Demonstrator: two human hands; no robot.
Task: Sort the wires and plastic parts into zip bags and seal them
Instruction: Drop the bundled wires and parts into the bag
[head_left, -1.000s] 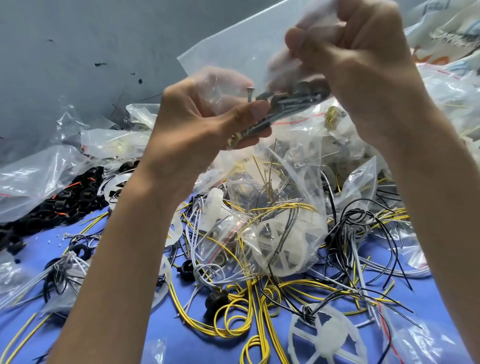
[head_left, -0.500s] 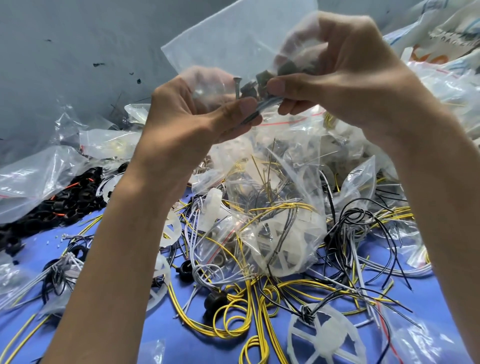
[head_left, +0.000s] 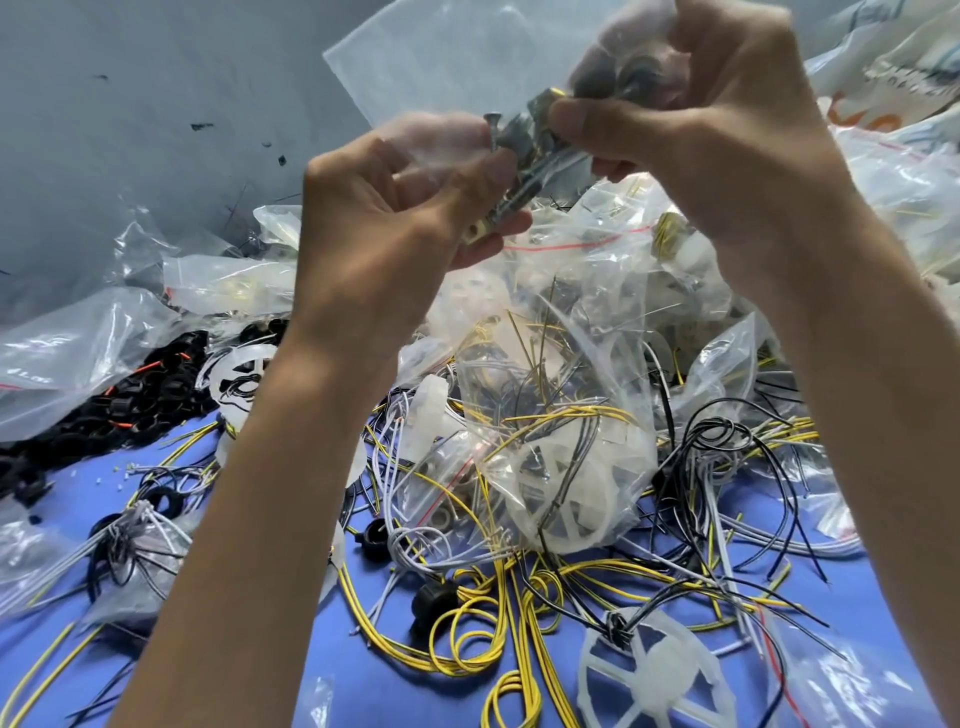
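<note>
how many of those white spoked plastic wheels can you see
3 wheels: one bare on the blue cloth at the bottom, one inside the middle clear bag, one left by the black parts. Others may hide behind the forearm.

Showed both arms bare: left forearm (head_left: 260, 493) and right forearm (head_left: 857, 395) uncovered from wrist to the picture's lower edge. Went bare-handed too, left hand (head_left: 384, 223) and right hand (head_left: 727, 119) alike. Had short, trimmed nails on the fingers (head_left: 582, 118), with knuckles and wrist bones plainly raised.
</note>
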